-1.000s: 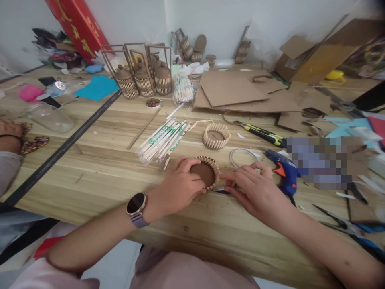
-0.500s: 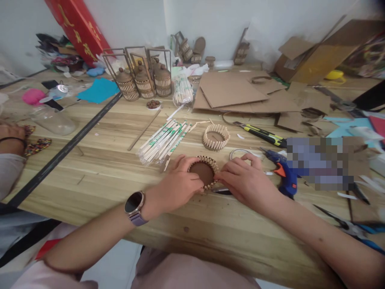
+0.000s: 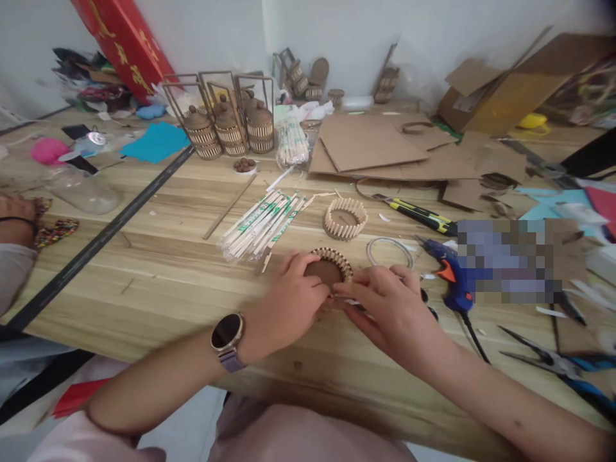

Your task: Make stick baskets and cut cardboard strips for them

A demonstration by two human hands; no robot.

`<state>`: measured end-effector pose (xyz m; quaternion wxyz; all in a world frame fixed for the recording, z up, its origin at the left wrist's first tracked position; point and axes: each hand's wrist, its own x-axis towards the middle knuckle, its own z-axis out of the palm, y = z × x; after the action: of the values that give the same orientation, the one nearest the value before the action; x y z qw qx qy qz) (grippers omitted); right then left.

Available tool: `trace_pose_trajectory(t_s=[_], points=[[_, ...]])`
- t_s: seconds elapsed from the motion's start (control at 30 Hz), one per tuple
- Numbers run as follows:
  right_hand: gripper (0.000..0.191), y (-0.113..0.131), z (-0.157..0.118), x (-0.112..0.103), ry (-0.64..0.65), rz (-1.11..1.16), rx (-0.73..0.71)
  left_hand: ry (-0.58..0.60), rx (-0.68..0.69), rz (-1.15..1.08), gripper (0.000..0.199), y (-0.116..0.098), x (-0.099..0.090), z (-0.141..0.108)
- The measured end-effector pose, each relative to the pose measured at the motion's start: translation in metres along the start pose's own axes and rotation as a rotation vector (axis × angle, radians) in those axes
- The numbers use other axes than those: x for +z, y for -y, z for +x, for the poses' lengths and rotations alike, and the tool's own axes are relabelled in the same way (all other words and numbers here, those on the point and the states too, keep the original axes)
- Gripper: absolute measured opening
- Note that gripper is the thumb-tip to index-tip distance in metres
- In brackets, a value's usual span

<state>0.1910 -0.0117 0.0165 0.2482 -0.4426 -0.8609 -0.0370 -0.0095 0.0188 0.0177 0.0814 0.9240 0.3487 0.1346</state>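
A round cardboard tray [image 3: 327, 274] with a wall of short wooden sticks and a dark band at its rim rests on the table before me. My left hand [image 3: 291, 295] is closed around its left side, thumb and fingers on the wall. At the near right rim, the fingertips of my right hand [image 3: 387, 308] are pinched together; what they hold is too small to make out. Black loops of a tool partly show beneath my right hand. Just beyond stands a second stick-walled ring [image 3: 345, 219], paler, with a cardboard base.
Wrapped sticks [image 3: 262, 224] lie behind my left hand. To the right are a wire-like ring [image 3: 391, 251], a utility knife [image 3: 418, 215], a blue glue gun [image 3: 452, 276] and pliers [image 3: 553, 362]. Cardboard sheets [image 3: 375, 144] and tiered baskets [image 3: 233, 131] stand behind. Another person's hand [image 3: 17, 212] rests at left.
My right hand has shifted down toward the tray's near rim, uncovering more of the wire-like ring. My left hand has turned slightly, still gripping the tray.
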Motion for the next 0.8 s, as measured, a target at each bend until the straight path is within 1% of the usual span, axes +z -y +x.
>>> trace_pose_trajectory(t_s=[0.07,0.13,0.23,0.33,0.43,0.5,0.63,0.7,0.8], points=[[0.02,-0.012,-0.002,-0.007,-0.008,0.043,0.021,-0.009,-0.011,-0.039,0.019,0.004,0.0,-0.002],[0.02,-0.026,-0.001,-0.012,-0.013,0.033,0.022,-0.004,0.002,-0.057,0.02,0.007,-0.001,-0.003],[0.027,-0.044,0.005,-0.012,0.03,-0.013,-0.08,0.001,0.019,-0.059,0.02,0.011,-0.004,-0.003],[0.033,-0.053,0.013,-0.004,0.112,-0.052,-0.173,0.013,0.041,-0.042,0.018,0.018,-0.007,-0.002],[0.033,-0.056,0.019,0.003,0.169,-0.057,-0.214,0.03,0.087,-0.042,0.018,0.028,-0.007,-0.003],[0.032,-0.058,0.021,0.005,0.198,-0.042,-0.233,0.018,0.097,-0.038,0.015,0.034,-0.005,-0.003],[0.031,-0.059,0.022,0.006,0.217,-0.035,-0.209,-0.022,0.108,-0.012,0.012,0.035,-0.001,-0.002],[0.03,-0.056,0.02,0.005,0.189,-0.026,-0.201,-0.021,0.128,-0.009,0.014,0.032,0.0,0.0],[0.025,-0.044,0.014,0.0,0.068,0.005,-0.149,-0.007,0.142,-0.019,0.013,0.027,0.0,0.002]])
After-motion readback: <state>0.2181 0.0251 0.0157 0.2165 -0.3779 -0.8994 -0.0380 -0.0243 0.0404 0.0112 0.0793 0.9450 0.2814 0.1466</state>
